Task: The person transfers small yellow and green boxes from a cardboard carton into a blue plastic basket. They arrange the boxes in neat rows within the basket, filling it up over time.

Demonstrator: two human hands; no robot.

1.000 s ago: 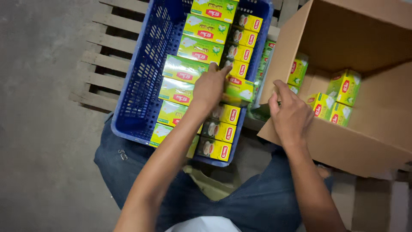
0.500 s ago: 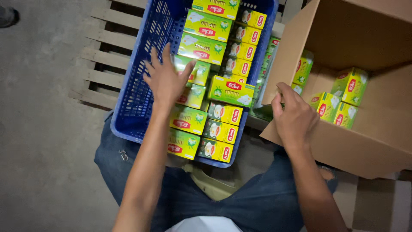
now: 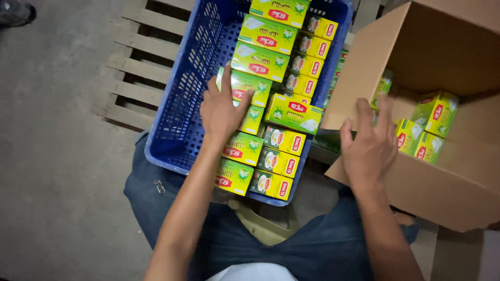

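Grey concrete floor and wooden pallet at nine o'clock of the blue crate, free space along its left wall, left hand now flat, fingers spread, on green tea boxes, slid back toward the body, right hand open-fingered, raised at the cardboard carton edge at three o'clock.

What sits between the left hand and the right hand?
In the head view, a loose green and yellow rectangular carton lying askew, then the blue plastic crate's rim and the brown cardboard box's wall.
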